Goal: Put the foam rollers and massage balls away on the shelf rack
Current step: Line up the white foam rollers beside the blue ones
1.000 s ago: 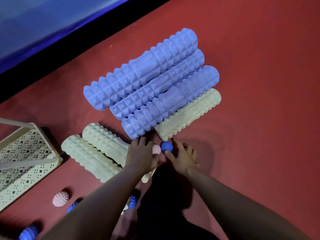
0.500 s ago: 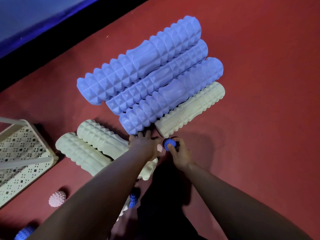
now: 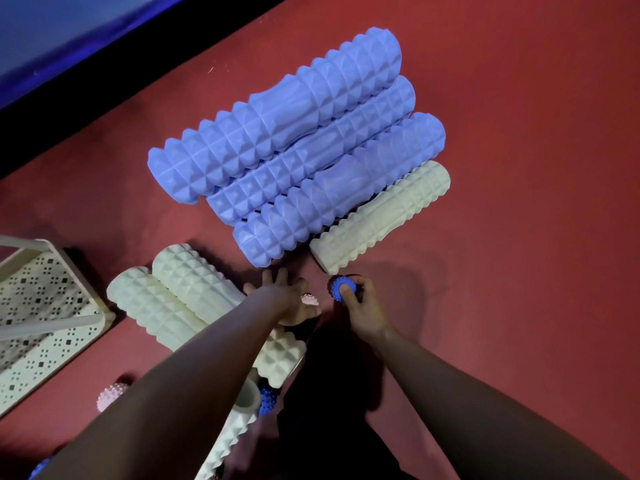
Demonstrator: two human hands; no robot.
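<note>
My right hand point(image 3: 363, 304) has its grip curled round a small blue spiky massage ball point(image 3: 341, 288), thumb on top, held just off the near end of the cream ridged foam roller point(image 3: 381, 216). My left hand point(image 3: 289, 299) lies with fingers spread, and a pale pink spiky massage ball point(image 3: 309, 299) sits at its thumb side; I cannot tell whether it is gripped or only touched. Both forearms reach forward from the bottom of the view, converging.

That cream roller and three lavender-blue ridged foam rollers point(image 3: 277, 133) lie side by side on the red floor point(image 3: 519, 168), long axes running from lower left to upper right. Two more cream foam rollers point(image 3: 180, 292) lie under my left arm, slanting the other way. The red floor is open to the right. The cream perforated metal shelf rack point(image 3: 45, 306) is at the left edge, with another pink spiky ball point(image 3: 110, 396) near it.
</note>
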